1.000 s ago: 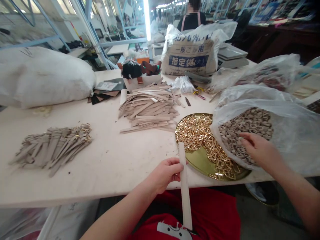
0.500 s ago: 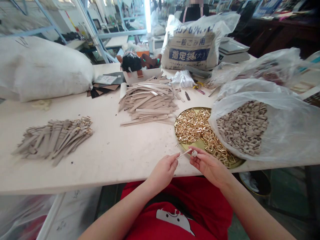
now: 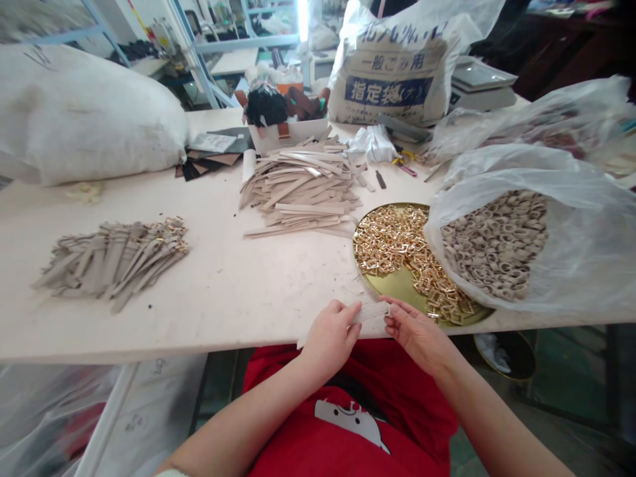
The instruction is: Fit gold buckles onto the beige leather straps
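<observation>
Near the table's front edge, my left hand point(image 3: 328, 336) is closed on a flat beige strap point(image 3: 368, 313), whose other end pokes out behind the wrist. The fingers of my right hand point(image 3: 416, 338) pinch a small beige loop point(image 3: 389, 309) at the strap's right end. From this view I cannot tell how far the loop is over the strap. Just beyond my right hand lies a round gold tray point(image 3: 397, 286) with many small gold buckles point(image 3: 392, 237). A clear plastic bag point(image 3: 586, 245) full of beige loops point(image 3: 497, 245) overlaps the tray's right side.
A pile of loose beige straps point(image 3: 303, 189) lies mid-table. On the left is a bundle of straps with gold buckles point(image 3: 116, 258). A big white sack point(image 3: 89, 119), a printed bag point(image 3: 392, 73), a scale point(image 3: 481, 83) and yellow-handled cutters point(image 3: 403, 159) stand or lie farther back.
The strap has turned from edge-on to show its flat face. The loop, earlier held apart in my right fingers, is now at the strap's end. The view has tilted down slightly.
</observation>
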`<state>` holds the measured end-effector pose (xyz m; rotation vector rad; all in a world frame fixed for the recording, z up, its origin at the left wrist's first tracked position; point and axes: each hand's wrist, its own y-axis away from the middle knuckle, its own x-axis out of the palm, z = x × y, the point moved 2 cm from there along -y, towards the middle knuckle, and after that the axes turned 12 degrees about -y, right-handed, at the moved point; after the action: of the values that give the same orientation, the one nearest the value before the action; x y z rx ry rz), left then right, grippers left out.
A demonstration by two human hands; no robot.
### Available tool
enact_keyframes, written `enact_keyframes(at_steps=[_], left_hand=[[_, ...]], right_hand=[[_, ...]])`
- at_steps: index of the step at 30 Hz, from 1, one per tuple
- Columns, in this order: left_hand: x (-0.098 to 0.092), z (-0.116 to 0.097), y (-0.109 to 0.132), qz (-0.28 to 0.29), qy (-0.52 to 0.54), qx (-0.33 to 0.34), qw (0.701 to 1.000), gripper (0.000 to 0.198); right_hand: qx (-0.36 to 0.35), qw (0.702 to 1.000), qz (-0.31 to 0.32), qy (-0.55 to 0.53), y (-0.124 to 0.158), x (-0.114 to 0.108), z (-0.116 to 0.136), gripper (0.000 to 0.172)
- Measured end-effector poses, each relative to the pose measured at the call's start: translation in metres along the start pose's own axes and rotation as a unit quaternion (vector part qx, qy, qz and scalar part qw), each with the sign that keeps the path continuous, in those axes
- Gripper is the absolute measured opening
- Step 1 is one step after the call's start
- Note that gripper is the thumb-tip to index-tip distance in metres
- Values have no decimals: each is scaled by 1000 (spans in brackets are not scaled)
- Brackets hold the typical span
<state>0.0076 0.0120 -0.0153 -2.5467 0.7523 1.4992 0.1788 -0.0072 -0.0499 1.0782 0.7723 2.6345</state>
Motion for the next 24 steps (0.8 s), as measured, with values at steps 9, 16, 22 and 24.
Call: enact_keyframes(at_steps=[9,16,22,24], left_hand=[[-2,3,-4,42,159,-25,986,29],[1,1,-4,29,181,-39,982,27],[-3,-4,5,41,153,-18,987,28],[-4,-4,9,56,133,-8,990,28]], right_hand=[[0,996,-32,-79,-6,1,-5,17],[21,985,-50,-165,-7,15,-20,21],[2,995,-13,-103,1,19,-22,29],[-36,998,-8,-44,2,14,-19,29]])
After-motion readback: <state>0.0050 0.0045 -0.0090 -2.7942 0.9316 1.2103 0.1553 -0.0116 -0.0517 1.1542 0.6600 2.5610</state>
